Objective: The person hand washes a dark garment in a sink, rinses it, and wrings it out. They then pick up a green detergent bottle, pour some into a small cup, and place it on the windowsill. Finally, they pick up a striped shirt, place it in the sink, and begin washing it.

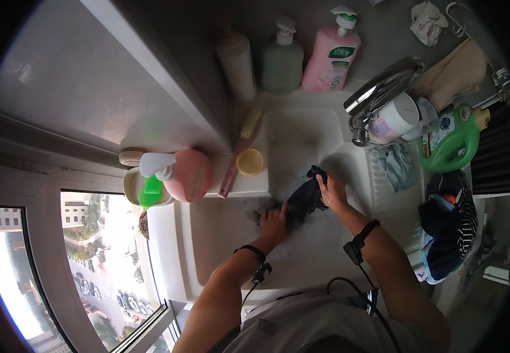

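Note:
A wet black cloth [303,196] lies bunched in soapy water in the white laundry sink [219,247]. Its upper right end is gripped by my right hand [333,192], the thumb on top. At the cloth's lower left part is my left hand [274,224], partly in the suds; its fingertips are hard to make out, so whether they grip the cloth cannot be told. Both wrists wear black straps with cables. On the ledge left of the basin lie a pink-handled scrub brush [240,152] and a round yellowish soap bar or lid [250,162].
A chrome faucet [382,86] leans over the right rim, beside a white tub [393,119]. Pump bottles [332,57] line the back. A grey-blue rag [393,167] lies on the ribbed board, near a green detergent jug [451,139] and piled clothes [446,229]. A pink pump bottle [188,175] stands left.

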Demonstrator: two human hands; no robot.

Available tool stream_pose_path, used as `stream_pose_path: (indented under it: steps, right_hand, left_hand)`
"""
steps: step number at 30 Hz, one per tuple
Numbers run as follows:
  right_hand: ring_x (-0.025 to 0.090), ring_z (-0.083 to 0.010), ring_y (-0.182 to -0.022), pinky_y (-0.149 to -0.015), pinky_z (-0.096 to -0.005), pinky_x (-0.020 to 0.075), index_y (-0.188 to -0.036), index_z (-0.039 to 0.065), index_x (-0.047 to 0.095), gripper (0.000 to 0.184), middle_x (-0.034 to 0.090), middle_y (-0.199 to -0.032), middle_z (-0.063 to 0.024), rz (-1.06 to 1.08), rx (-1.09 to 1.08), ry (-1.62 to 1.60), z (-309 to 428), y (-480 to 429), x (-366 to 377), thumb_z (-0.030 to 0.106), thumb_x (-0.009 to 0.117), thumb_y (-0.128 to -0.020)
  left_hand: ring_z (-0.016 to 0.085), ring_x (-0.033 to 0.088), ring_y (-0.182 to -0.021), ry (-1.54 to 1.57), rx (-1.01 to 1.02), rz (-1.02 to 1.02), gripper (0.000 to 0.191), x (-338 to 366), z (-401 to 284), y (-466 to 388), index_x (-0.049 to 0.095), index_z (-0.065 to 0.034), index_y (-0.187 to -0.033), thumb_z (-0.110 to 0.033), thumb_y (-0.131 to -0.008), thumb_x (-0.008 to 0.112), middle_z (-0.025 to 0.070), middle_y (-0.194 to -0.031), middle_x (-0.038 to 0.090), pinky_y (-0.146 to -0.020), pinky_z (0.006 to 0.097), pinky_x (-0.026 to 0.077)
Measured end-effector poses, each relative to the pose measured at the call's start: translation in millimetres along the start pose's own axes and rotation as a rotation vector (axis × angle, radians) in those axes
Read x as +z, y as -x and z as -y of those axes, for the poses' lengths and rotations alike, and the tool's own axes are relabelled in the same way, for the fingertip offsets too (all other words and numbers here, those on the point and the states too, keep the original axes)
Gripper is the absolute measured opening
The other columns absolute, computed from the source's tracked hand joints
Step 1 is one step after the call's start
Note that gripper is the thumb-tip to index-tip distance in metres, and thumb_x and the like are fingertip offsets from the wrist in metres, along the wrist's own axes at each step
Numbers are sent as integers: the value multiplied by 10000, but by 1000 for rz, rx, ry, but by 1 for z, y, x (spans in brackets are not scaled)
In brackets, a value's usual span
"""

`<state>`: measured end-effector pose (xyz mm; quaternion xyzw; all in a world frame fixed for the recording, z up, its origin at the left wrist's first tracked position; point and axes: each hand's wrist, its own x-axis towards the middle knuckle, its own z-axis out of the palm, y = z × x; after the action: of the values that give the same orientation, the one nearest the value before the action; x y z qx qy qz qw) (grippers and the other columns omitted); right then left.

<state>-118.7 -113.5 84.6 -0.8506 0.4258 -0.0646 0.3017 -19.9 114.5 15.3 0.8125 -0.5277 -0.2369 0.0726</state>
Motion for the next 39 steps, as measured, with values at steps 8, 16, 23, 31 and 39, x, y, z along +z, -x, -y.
stream_pose_path:
  steps: [8,16,23,31,39]
  right_hand:
    - [577,-351,-572,-581,-440,437,-1039,18,623,449,585,-641,-178,-95,-206,-322,89,20,-92,452,510,-1025]
    - [592,-308,-654,-647,-396,466,-1037,6,619,426,616,-735,-167,-179,-390,-547,174,62,-148,419,519,-1032]
    - [411,-164,-661,-641,-340,406,-910,-7,564,441,477,-681,-66,-300,-370,-688,185,62,-199,411,515,-1040]
    - [451,-137,-690,-656,-344,409,-911,4,606,521,527,-724,-20,-494,152,-994,87,52,-169,509,525,-1009]
    - [453,-131,-693,-655,-342,386,-812,76,557,428,485,-727,6,-251,363,-956,22,79,-72,452,531,-1013]
  left_hand:
    - [322,426,-1361,-131,-86,287,1117,-36,5,15,223,-115,-1566,-541,-703,791,166,-1386,505,-1120,682,200]
    - [329,369,-1418,879,293,-208,1211,-109,-48,8,159,-58,-1571,-381,-664,893,184,-1524,385,-1166,428,289]
    - [87,619,-814,903,119,164,363,-163,-69,24,669,-38,-1016,-212,-761,859,5,-895,703,-772,291,523]
    - [97,636,-942,1215,286,133,427,-179,-35,36,582,14,-1228,7,-824,721,10,-1068,691,-872,278,525]
    - [125,616,-950,1111,228,-83,422,-216,-47,50,582,18,-1175,5,-763,674,53,-1041,669,-869,297,514]
